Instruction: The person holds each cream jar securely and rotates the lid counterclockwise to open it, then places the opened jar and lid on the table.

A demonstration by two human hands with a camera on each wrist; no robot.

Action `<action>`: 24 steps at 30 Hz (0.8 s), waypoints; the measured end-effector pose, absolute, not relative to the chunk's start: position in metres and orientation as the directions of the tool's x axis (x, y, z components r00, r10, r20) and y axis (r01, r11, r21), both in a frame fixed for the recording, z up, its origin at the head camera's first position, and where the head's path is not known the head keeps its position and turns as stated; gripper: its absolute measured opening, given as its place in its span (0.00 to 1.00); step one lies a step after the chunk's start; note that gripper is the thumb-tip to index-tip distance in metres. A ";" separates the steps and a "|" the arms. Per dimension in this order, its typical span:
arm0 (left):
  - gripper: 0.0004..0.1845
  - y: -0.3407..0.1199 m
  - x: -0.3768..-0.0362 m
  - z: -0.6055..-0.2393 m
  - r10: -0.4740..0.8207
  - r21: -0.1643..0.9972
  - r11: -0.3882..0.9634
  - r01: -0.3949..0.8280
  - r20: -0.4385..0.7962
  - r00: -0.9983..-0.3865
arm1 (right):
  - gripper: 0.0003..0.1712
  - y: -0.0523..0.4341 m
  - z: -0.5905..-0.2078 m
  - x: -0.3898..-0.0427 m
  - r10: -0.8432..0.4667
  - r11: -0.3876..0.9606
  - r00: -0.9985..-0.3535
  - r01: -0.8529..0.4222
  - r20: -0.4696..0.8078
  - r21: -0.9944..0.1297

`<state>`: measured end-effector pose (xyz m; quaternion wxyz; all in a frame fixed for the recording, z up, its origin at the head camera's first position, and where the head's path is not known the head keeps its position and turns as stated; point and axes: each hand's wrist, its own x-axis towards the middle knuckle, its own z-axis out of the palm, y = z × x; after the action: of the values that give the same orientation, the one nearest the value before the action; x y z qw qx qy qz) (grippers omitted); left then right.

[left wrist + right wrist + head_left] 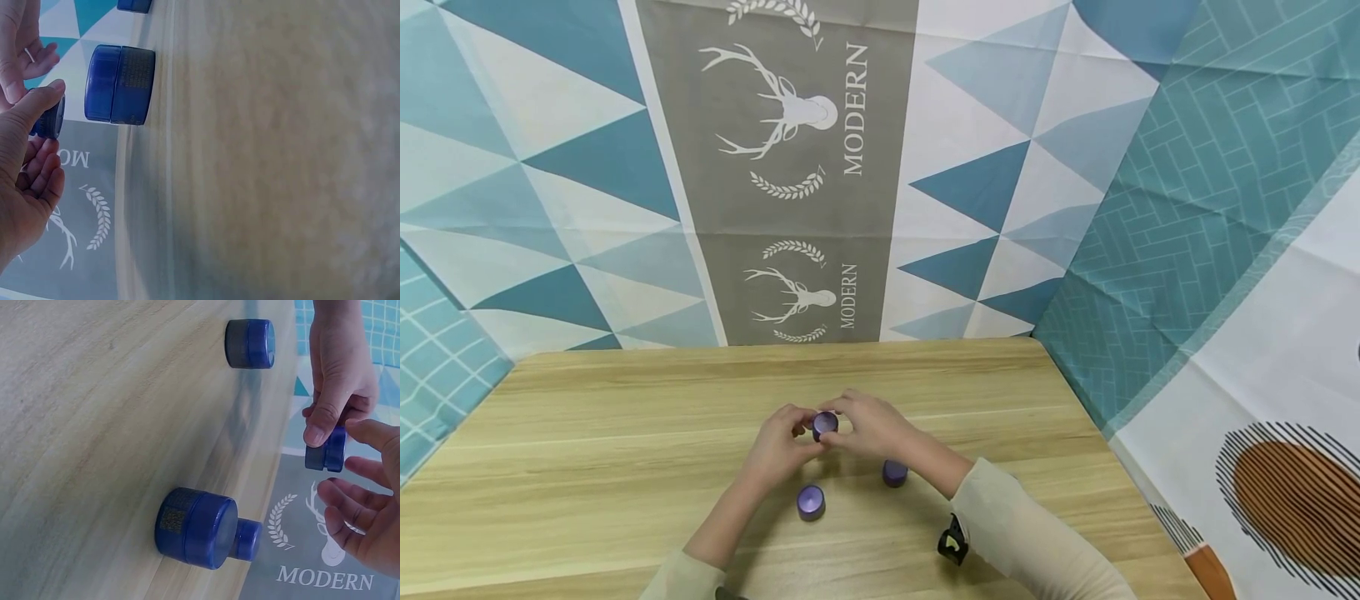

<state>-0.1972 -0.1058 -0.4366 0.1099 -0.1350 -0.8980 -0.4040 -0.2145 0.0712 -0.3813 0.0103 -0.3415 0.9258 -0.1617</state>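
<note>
Above the wooden table my two hands meet at a small purple-blue jar. My left hand pinches it between thumb and fingers; in the right wrist view its thumb lies on the jar, and in the left wrist view the thumb covers the jar. My right hand is at the jar's other side with fingers spread, loosely bent and a little apart from it. Two more jars stand on the table, one by my left forearm and one under my right wrist.
The right wrist view shows a further small jar behind the near one. Patterned cloth walls close the table's back and right sides. A black wrist mount sits on my right sleeve.
</note>
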 end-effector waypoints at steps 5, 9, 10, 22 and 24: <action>0.19 -0.105 -0.197 -0.434 0.148 0.695 0.644 0.320 0.297 -0.943 | 0.26 0.072 -0.381 -0.215 -0.627 0.716 -0.772 -0.623 0.102 -0.316; 0.19 -0.103 -0.197 -0.433 0.152 0.699 0.641 0.316 0.288 -0.946 | 0.24 0.072 -0.380 -0.215 -0.648 0.705 -0.754 -0.646 0.105 -0.292; 0.19 -0.103 -0.197 -0.433 0.152 0.700 0.642 0.314 0.286 -0.946 | 0.24 0.072 -0.380 -0.215 -0.650 0.705 -0.753 -0.648 0.103 -0.289; 0.19 -0.103 -0.196 -0.433 0.143 0.728 0.617 0.298 0.269 -0.952 | 0.25 0.071 -0.382 -0.215 -0.620 0.728 -0.779 -0.616 0.096 -0.300; 0.18 -0.103 -0.196 -0.434 0.144 0.726 0.620 0.299 0.270 -0.952 | 0.23 0.071 -0.382 -0.215 -0.626 0.724 -0.773 -0.625 0.104 -0.293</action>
<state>-0.1964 -0.1034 -0.4338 0.0927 -0.1239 -0.8951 -0.4181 -0.2151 0.0711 -0.3819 0.0010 -0.3369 0.9283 -0.1572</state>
